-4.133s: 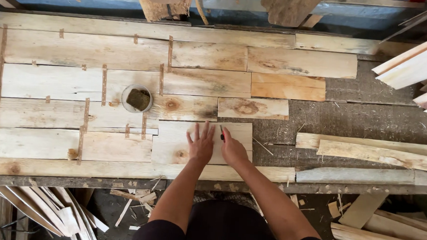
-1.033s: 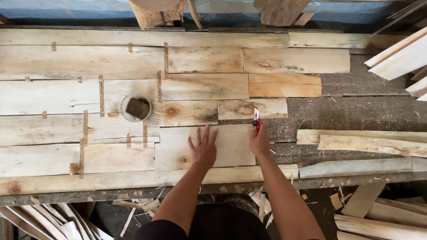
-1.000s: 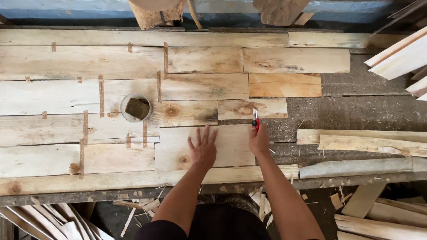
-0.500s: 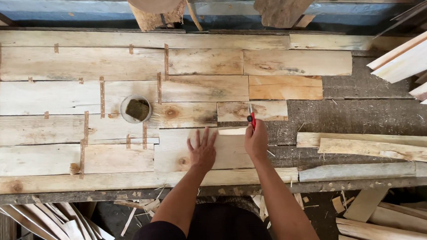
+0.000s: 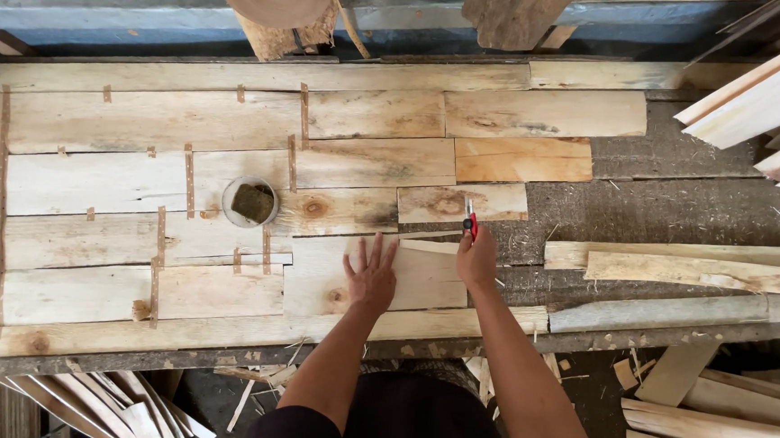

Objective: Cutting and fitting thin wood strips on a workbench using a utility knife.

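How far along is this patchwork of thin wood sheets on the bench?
Most sheets on the left look already joined with brown tape strips. In hand: the left hand presses flat on one veneer piece while the right hand holds a red cutter at its top edge. The pieces at the right end show no tape, and loose strips wait beside them.

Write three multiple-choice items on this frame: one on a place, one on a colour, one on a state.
1. Where is the small round cup?
A. on the joined veneer sheets, left of the hands
B. on the floor
C. in the right hand

2. What colour is the cutter?
A. blue
B. red
C. green

3. How is the left hand?
A. clenched
B. lifted off
C. flat, fingers spread on a veneer piece

Answers: 1 A, it sits among the taped sheets; 2 B, red above the right hand; 3 C, palm pressed down.
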